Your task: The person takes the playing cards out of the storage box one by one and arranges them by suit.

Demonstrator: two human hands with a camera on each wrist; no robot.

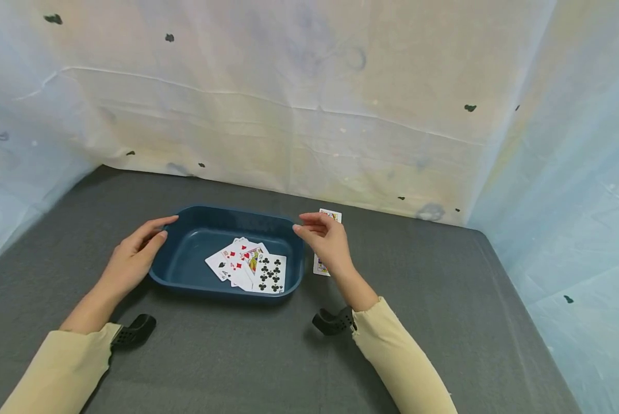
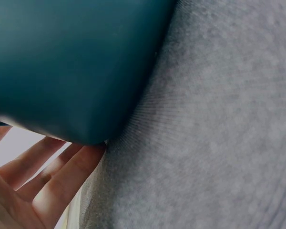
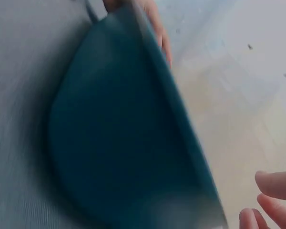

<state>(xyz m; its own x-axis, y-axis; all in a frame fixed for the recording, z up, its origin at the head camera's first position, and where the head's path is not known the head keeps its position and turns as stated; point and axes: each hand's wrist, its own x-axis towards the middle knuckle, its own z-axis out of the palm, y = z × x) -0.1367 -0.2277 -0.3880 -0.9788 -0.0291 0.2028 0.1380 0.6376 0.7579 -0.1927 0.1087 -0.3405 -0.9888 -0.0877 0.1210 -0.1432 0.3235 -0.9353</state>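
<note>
A dark blue plastic tub (image 1: pixel 185 284) stands on the table with several playing cards (image 1: pixel 269 275) lying face up, overlapped, in its right half. My left hand (image 1: pixel 133 253) is at the tub's left end, thumb and forefinger tips at the rim. In the left wrist view its fingers (image 2: pixel 66 183) stretch out straight against the tub's outer wall. Over the tub's right rim hovers my right hand (image 1: pixel 327 238), fingers bent and thumb apart from them, holding nothing. Beyond it, face cards (image 1: pixel 331 214) lie on the table, partly hidden by the hand.
Grey cloth (image 1: pixel 443 310) covers the table. Pale, stained sheeting (image 1: pixel 288 115) hangs along the back and both sides. Black wrist straps (image 1: pixel 133 332) stick out from both cream sleeves.
</note>
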